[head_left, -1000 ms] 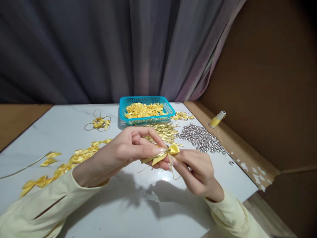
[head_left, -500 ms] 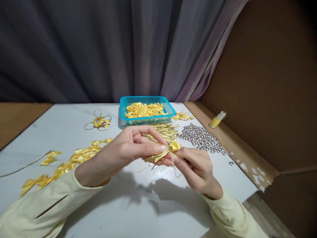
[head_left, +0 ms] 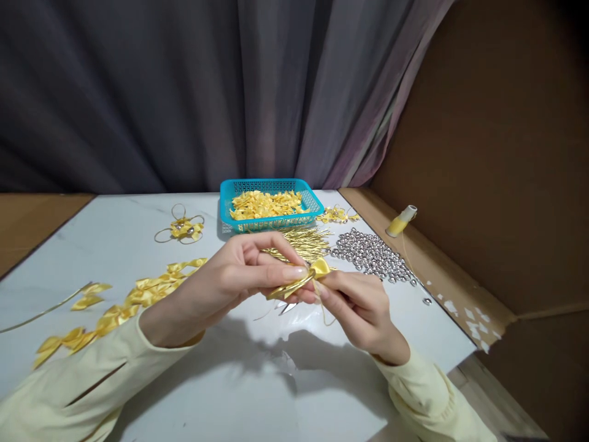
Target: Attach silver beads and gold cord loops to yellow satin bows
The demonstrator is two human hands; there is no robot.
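Between thumb and fingers, my left hand [head_left: 248, 270] is closed on a looped gold cord [head_left: 289, 288]. A yellow satin bow [head_left: 321, 266] sits at the cord's right end, partly hidden by my fingers. My right hand [head_left: 363, 307] is closed in a pinch at a thin thread [head_left: 325, 314] just below the bow, touching it; the thread dangles in a loose curve. Scissors [head_left: 289, 308] show partly under my hands, their blades pointing out. A bundle of gold cords [head_left: 304, 242] lies just behind my hands.
A blue basket [head_left: 271, 228] of yellow bows stands at the back. Silver beads [head_left: 370, 253] are heaped on the right near a thread spool [head_left: 402, 221]. Loose bows [head_left: 147, 291] line the left, with a finished-looking cord-and-bow piece [head_left: 186, 229] behind them.
Both hands keep their grip on the cord and thread with only slight finger movement. The whole view has shifted a little.
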